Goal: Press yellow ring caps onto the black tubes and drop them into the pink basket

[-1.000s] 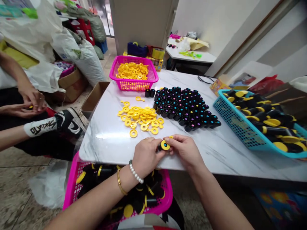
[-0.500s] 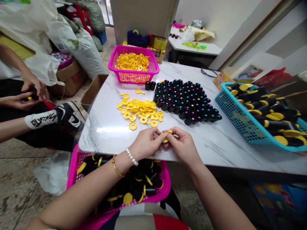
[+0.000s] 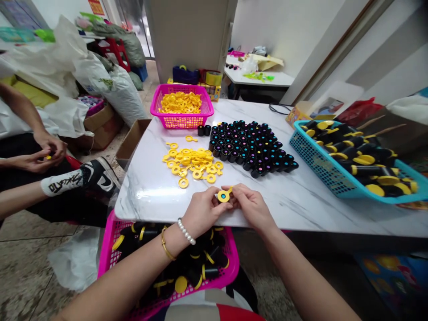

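Note:
My left hand [image 3: 201,212] and my right hand [image 3: 251,206] meet over the near edge of the white marble table [image 3: 150,187]. Together they pinch a small black tube with a yellow ring cap [image 3: 223,196] on its end, a blue dot at its middle. Just beyond lies a loose pile of yellow rings [image 3: 192,162]. Behind that stands a block of upright black tubes [image 3: 251,146] with coloured dots.
A pink basket of yellow rings [image 3: 181,106] stands at the table's far side. A blue basket of capped tubes [image 3: 354,160] sits at the right. A pink basket of capped tubes [image 3: 174,263] rests below the near edge. Another person's hands [image 3: 40,154] work at the left.
My hands have turned the tube so its yellow cap with the blue dot faces up again. The view has shifted slightly.

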Action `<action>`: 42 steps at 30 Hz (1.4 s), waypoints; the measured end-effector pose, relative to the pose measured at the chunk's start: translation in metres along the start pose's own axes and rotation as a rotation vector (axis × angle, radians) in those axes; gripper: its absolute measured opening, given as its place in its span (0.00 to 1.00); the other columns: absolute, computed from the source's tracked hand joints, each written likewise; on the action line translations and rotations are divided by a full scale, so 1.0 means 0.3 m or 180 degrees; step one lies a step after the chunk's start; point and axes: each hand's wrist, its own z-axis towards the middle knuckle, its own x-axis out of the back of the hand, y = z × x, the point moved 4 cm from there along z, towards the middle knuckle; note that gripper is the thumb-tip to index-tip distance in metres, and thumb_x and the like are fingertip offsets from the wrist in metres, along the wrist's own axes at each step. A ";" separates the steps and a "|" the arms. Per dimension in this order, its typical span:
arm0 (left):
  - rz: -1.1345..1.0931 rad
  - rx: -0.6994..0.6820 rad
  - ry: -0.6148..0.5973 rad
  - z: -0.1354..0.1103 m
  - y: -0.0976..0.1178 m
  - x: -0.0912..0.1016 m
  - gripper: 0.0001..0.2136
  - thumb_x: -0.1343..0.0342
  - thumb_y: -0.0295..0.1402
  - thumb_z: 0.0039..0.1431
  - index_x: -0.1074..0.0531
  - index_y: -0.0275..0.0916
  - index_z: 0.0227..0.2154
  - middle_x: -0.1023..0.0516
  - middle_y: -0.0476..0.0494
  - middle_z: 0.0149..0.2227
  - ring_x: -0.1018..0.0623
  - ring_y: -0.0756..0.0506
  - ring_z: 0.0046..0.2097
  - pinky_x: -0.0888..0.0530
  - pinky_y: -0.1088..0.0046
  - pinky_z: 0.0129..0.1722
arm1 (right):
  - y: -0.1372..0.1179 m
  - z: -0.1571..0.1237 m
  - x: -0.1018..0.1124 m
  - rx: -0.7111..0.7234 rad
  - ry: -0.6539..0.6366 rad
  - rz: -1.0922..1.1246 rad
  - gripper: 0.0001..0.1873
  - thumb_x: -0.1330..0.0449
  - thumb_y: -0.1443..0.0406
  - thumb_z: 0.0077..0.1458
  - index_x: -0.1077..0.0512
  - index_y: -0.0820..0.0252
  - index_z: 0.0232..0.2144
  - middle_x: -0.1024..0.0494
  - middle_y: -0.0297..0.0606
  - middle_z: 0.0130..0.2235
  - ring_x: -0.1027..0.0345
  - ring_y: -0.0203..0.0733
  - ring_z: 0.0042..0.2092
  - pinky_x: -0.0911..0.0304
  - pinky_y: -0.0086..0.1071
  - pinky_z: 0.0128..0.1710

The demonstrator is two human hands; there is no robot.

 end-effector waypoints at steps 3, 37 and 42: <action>0.0324 -0.0235 -0.0077 0.003 0.010 -0.013 0.10 0.44 0.38 0.56 0.26 0.40 0.38 0.24 0.50 0.26 0.28 0.50 0.27 0.36 0.77 0.28 | 0.015 0.011 0.029 -0.0471 -0.0367 0.0802 0.17 0.43 0.57 0.54 0.22 0.65 0.37 0.27 0.37 0.27 0.35 0.35 0.27 0.37 0.28 0.26; 0.0804 -0.0528 -0.0607 -0.302 -0.008 0.081 0.14 0.43 0.37 0.55 0.32 0.43 0.45 0.25 0.50 0.29 0.26 0.50 0.27 0.31 0.77 0.27 | 0.101 -0.321 -0.168 0.1563 -0.0955 -0.2193 0.33 0.43 0.66 0.55 0.47 0.56 0.61 0.24 0.40 0.36 0.30 0.42 0.33 0.34 0.32 0.30; 0.2214 -0.0626 0.0959 -0.131 -0.087 0.238 0.15 0.45 0.39 0.57 0.31 0.42 0.47 0.27 0.41 0.41 0.25 0.44 0.38 0.28 0.69 0.36 | 0.087 -0.295 -0.201 0.1777 -0.0815 -0.2468 0.23 0.45 0.66 0.57 0.36 0.61 0.55 0.25 0.40 0.32 0.31 0.42 0.29 0.37 0.32 0.27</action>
